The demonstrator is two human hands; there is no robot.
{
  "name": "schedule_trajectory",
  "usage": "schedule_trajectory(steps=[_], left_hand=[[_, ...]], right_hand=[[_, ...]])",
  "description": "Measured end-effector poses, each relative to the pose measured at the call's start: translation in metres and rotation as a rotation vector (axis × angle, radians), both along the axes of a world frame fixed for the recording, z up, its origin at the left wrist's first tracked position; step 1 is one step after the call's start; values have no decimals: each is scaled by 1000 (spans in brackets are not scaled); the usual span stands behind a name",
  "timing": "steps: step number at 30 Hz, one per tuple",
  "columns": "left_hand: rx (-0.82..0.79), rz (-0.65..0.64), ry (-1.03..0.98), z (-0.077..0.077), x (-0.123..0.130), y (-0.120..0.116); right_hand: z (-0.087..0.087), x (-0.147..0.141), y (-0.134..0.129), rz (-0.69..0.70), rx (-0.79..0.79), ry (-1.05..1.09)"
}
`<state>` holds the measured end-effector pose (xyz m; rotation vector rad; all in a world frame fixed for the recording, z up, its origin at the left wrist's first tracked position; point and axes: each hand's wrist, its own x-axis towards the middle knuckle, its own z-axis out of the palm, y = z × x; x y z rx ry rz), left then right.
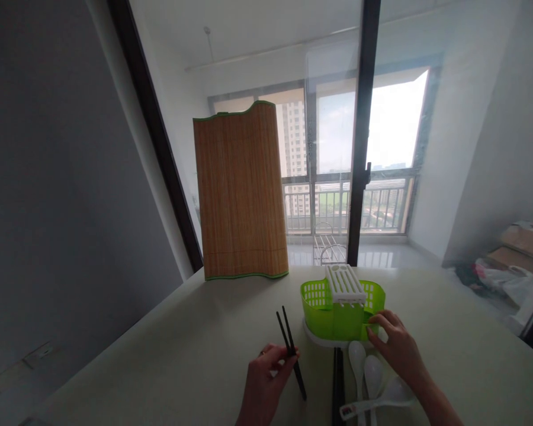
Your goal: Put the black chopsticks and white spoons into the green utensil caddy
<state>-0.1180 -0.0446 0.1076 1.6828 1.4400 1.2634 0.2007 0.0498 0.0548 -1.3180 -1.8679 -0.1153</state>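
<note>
A pair of black chopsticks (299,376) is pinched in my left hand (270,376), tips pointing up and away and slightly apart. My right hand (400,343) is closed at the front right rim of a green plastic basket (317,319), its thumb and fingers gripping the wall there. Across the basket's middle sits a white slotted holder (344,284) with small hooks at its front. More black chopsticks (338,384) lie on the table between my hands. Several white spoons (373,376) rest beside them, one lying across the others, partly behind my right forearm.
The pale table (160,355) runs up to a glass sliding door with a dark frame (362,130). A bamboo mat with green edging (242,195) stands upright at the far left edge. Beyond the glass is a metal rack (331,248); boxes and bags (510,260) lie at right.
</note>
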Motion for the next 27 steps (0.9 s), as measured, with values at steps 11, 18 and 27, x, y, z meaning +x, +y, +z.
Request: schedule_trajectory(steps=[11, 18, 27], left_hand=[[374, 94, -29, 107, 24, 89], [135, 30, 458, 84, 63, 148], [-9, 6, 720, 62, 81, 163]], right_hand=[[11, -23, -15, -5, 261, -11], [4, -32, -15, -55, 178, -1], [2, -35, -15, -27, 110, -67]])
